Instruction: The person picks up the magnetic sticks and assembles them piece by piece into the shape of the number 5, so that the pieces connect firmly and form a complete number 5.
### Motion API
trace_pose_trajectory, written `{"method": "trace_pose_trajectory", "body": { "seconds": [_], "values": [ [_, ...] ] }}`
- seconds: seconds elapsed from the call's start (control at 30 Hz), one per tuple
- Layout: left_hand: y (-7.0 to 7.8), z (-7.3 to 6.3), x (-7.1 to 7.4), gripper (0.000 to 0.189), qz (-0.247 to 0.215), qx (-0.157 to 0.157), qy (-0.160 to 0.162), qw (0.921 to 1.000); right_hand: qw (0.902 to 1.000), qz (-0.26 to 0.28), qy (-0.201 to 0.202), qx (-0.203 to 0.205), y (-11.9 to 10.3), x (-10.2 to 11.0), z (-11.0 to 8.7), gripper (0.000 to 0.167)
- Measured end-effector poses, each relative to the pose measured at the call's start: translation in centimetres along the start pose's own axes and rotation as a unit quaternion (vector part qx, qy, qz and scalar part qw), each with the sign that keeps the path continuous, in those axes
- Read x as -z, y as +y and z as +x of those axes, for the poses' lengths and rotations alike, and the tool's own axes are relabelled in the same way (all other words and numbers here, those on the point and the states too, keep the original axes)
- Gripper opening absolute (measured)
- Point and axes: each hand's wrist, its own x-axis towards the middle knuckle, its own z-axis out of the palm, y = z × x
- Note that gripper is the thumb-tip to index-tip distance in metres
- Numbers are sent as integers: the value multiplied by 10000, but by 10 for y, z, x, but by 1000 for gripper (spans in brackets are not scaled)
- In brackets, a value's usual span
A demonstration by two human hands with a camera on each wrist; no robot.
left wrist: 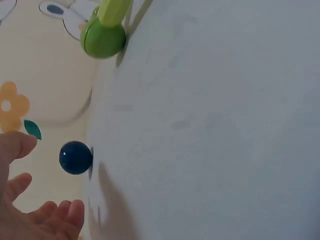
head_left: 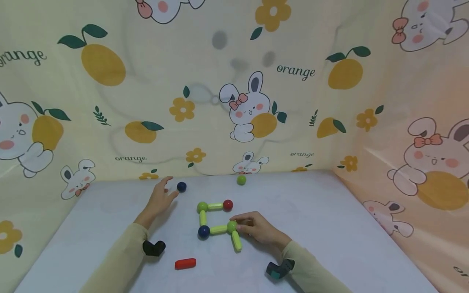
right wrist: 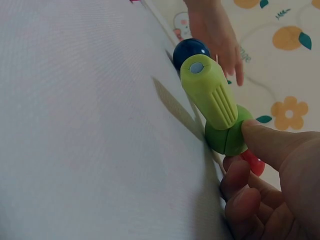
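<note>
Nearest: pale beige sleeves (head_left: 115, 260) over a smooth, pale white tabletop (head_left: 311, 211), a dark device at each wrist; red rod (head_left: 185, 263) lies loose between the forearms. Next, the stick-and-ball assembly (head_left: 218, 229), on the tabletop near its middle: a yellow-green rod (head_left: 236, 241) points toward the near edge from the front green ball (head_left: 232, 226), another rod runs to a dark blue ball (head_left: 203, 232), then one back to a second green ball (head_left: 202, 207) and one across to a red ball (head_left: 228, 205). Right hand (head_left: 260, 228) pinches the front green ball between thumb and fingers. Left hand (head_left: 157, 199), farther back, fingers spread and holding nothing, is just beside a loose blue ball (head_left: 181, 186), with a gap showing in the left wrist view. Soft shadows fall on the tabletop under hands and parts. Loose green ball (head_left: 241, 180) sits near the back edge. Beyond, a cream cloth (head_left: 205, 134) stands as back wall, printed with rabbits, oranges, yellow flowers, leaf sprigs and the word "orange"; faint grey blotches and creases show on it. Same print continues along both sides, the right side cloth (head_left: 381, 162) tinted peachy.
</note>
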Motion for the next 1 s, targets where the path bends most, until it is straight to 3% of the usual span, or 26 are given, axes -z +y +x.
{"method": "trace_pose_trajectory", "body": {
  "seconds": [0.23, 0.53, 0.83, 1.0],
  "values": [
    [2, 14, -2, 63, -19, 228, -319, 9992, 9999, -91, 27, 50, 1, 0, 1, 34],
    [6, 22, -8, 68, 782, 212, -1108, 9905, 10000, -20, 1, 10, 1, -1, 1, 34],
    [2, 14, -8, 47, 1000, 161, -918, 9906, 9999, 27, -18, 121, 0, -1, 1, 34],
    [1, 8, -4, 41, 775, 46, -657, 9948, 10000, -19, -5, 96, 1, 0, 2, 35]
  ]
}}
